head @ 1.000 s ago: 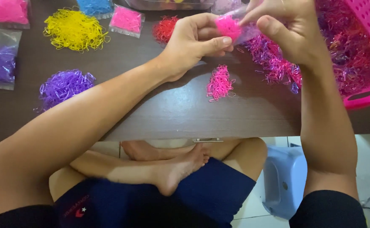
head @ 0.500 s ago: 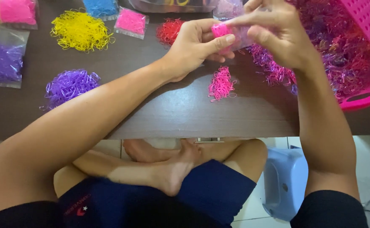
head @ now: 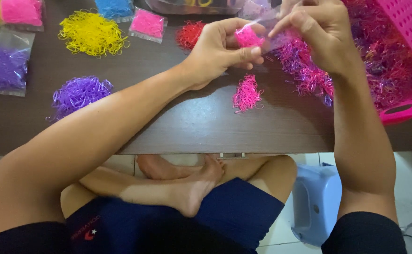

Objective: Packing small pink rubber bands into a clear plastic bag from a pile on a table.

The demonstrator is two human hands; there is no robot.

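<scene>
Head view, looking down past both forearms onto a dark table (head: pixel 201 127). Cut off at the top edge: a clear container at 12 o'clock, a blue packet (head: pixel 114 8) and a pink packet at the far 10 o'clock corner. Cut off at the right edge: a pink perforated basket (head: pixel 410 28), tipped, spilling a tangle of mixed pink and purple bands (head: pixel 309 70) onto the table. Hard to make out: the outline of the small clear bag (head: pixel 269 28), see-through and partly covered by fingers; mouth not clearly visible.

Left hand (head: pixel 217 49) reaching in from 8 o'clock, palm turned toward 3 o'clock, thumb and fingers closed narrowly on a wad of pink bands (head: pixel 247 36) inside the bag's lower end. Right hand (head: pixel 321 37) coming up from 5 o'clock, wrist bent, fingertips pinched on the bag's upper end at 1 o'clock. Bag held above the table at 12 o'clock, long axis running roughly from 8 toward 2 o'clock, filled end toward the left hand.

Lying loose on the table: a small pink heap (head: pixel 247 93) just below the hands, a red heap (head: pixel 189 34) beside the left knuckles, a yellow heap (head: pixel 93 33) at 10 o'clock, a purple heap (head: pixel 79 94) at 9 o'clock, a purple packet (head: pixel 6 68) at the left edge.
</scene>
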